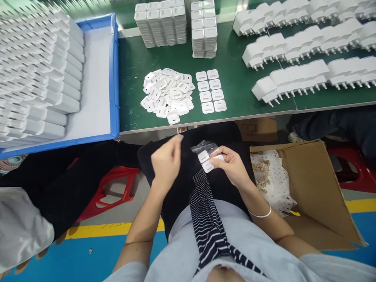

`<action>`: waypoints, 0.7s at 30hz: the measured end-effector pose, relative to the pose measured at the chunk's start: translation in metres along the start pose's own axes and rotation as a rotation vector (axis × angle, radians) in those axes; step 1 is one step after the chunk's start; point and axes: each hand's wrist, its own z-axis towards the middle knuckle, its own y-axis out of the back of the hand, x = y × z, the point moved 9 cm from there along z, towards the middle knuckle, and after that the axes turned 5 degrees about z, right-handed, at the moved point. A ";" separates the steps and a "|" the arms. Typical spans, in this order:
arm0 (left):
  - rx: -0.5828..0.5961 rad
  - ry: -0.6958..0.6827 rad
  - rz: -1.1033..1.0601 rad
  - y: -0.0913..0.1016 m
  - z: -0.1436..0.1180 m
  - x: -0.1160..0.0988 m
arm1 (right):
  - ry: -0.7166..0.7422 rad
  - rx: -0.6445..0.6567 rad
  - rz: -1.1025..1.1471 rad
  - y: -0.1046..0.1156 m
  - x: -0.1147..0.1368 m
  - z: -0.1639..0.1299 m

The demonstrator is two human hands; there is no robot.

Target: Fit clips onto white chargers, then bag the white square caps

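Note:
Over my lap, my right hand (pixel 233 166) pinches a few small white square plates (pixel 208 167) with printed marks. A crumpled clear plastic bag (pixel 202 146) shows at their far side; whether the plates are inside it I cannot tell. To the left, apart from them, my left hand (pixel 167 161) is raised and closed, thumb and fingertips together. What they hold, if anything, is too small to make out. Nearest on the green bench are a loose heap of similar plates (pixel 175 94) and a two-column grid of plates (pixel 217 94) lying flat.
Stacked plates (pixel 164 23) stand at the back of the bench (pixel 132 113). Rows of white plug adapters (pixel 293 82) fill the right. A blue tray (pixel 115 78) of white housings is at left. Below right sits an open cardboard box (pixel 317 188); red stools (pixel 123 184) flank me.

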 end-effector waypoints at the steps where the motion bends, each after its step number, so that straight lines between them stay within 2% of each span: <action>1: 0.099 -0.099 0.023 -0.010 -0.006 -0.013 | 0.004 -0.002 -0.001 -0.001 0.000 0.000; 3: 0.298 -0.199 -0.035 -0.031 -0.020 -0.032 | 0.046 -0.001 -0.011 -0.004 0.003 0.002; 5: 0.443 -0.152 -0.147 -0.047 -0.030 -0.039 | 0.088 0.004 -0.026 -0.008 0.006 0.003; 7: 0.477 -0.050 -0.199 -0.051 -0.032 -0.035 | 0.078 0.021 -0.037 -0.011 0.005 0.002; 9: 0.396 -0.006 -0.137 -0.042 -0.027 -0.028 | 0.030 0.035 -0.034 -0.012 0.000 -0.001; 10: 0.308 -0.013 -0.066 -0.031 -0.021 -0.023 | 0.005 0.032 -0.032 -0.010 -0.003 -0.003; 13: -0.053 -0.089 0.164 0.013 0.005 -0.011 | -0.047 -0.012 -0.028 0.001 -0.007 -0.008; 15: -0.259 -0.105 0.256 0.040 0.031 0.003 | -0.066 -0.046 -0.023 0.007 -0.008 -0.010; 16: -0.299 -0.097 0.269 0.047 0.048 0.012 | -0.070 -0.058 -0.021 0.009 -0.008 -0.010; 18: -0.298 -0.058 0.233 0.051 0.092 0.032 | -0.066 -0.064 -0.018 0.010 -0.008 -0.008; 21: -0.169 0.010 0.216 0.037 0.159 0.055 | -0.042 -0.049 -0.013 0.007 -0.008 -0.004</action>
